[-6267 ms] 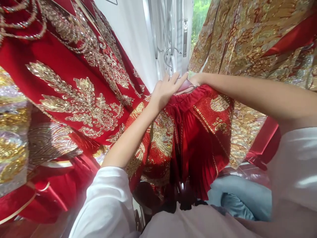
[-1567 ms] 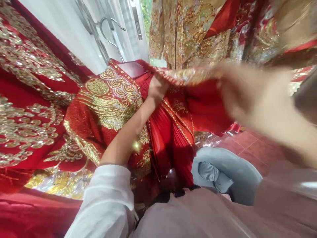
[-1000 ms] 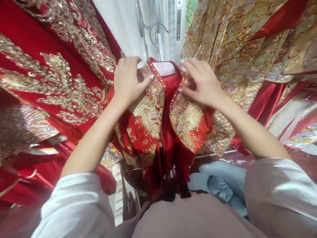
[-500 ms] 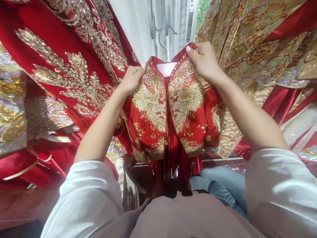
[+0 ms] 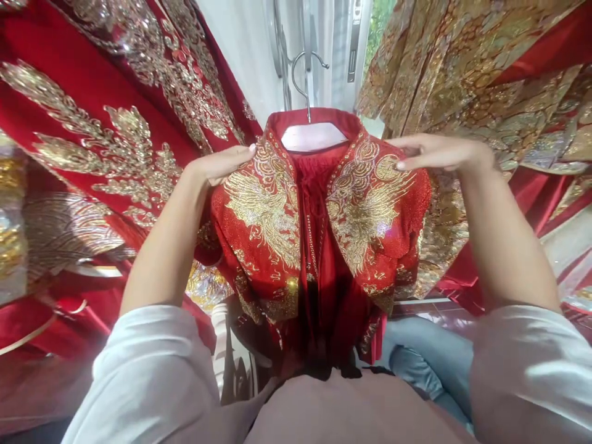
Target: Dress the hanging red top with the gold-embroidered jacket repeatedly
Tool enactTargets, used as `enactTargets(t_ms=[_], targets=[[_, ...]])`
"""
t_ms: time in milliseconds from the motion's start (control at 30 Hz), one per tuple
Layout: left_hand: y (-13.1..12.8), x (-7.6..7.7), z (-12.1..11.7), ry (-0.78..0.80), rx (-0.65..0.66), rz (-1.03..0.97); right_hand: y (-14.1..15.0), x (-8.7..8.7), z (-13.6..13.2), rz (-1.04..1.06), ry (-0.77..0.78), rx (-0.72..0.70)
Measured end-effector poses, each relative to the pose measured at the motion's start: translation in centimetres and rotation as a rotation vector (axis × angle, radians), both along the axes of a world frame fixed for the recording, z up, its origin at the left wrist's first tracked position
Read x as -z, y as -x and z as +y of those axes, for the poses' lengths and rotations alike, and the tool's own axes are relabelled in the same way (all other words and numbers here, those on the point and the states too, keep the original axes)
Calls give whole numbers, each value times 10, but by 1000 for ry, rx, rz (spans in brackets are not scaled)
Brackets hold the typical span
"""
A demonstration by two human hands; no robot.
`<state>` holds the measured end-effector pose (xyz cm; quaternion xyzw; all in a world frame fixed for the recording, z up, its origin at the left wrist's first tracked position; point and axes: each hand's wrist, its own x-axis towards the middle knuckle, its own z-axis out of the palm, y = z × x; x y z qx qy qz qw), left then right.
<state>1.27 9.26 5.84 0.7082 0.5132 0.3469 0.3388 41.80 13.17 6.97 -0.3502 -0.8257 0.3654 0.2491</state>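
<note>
A red jacket (image 5: pixel 272 216) with gold embroidery hangs in front of me on a white hanger (image 5: pixel 313 134) with a metal hook. A red pleated skirt (image 5: pixel 326 271) shows between its two front panels. My left hand (image 5: pixel 221 164) lies on the jacket's left shoulder, fingers stretched flat along the fabric. My right hand (image 5: pixel 437 152) rests on the right shoulder, fingers extended and close together, pressing the cloth down. Neither hand grips anything.
More red and gold embroidered garments hang close on the left (image 5: pixel 106 142) and on the right (image 5: pixel 485 74). A white window frame (image 5: pixel 333 49) stands behind the hanger. A blue-grey cushion (image 5: pixel 425 364) lies low at the right on a red tiled floor.
My hands let go of the jacket's collar edges and slid outward and down onto its shoulders. The jacket now hangs spread wider on the hanger, with the collar and white hanger showing.
</note>
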Motion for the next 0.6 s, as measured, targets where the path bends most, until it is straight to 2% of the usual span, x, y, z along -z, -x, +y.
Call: enactTargets(t_ms=[67, 133, 200, 267, 300, 367, 467, 533, 600], targets=[[6, 6, 3, 77, -1, -17, -9, 17, -6, 28, -35, 134], [7, 13, 2, 82, 9, -76, -6, 37, -15, 94, -239, 378], [5, 19, -2, 21, 32, -112, 3, 55, -24, 149, -504, 637], [0, 24, -12, -98, 8, -74, 7, 69, -29, 197, -670, 758], [-3, 27, -19, -167, -32, -29, 5, 75, -31, 218, -696, 736], [-11, 33, -35, -326, -175, 77, -3, 84, -33, 222, -672, 587], [-29, 46, -55, -543, -520, 211, -25, 97, -28, 227, -545, 405], [-45, 53, -60, -625, -725, 238, -40, 105, -18, 346, -442, 416], [-62, 61, -61, -648, -820, 196, -51, 109, -5, 517, -337, 451]])
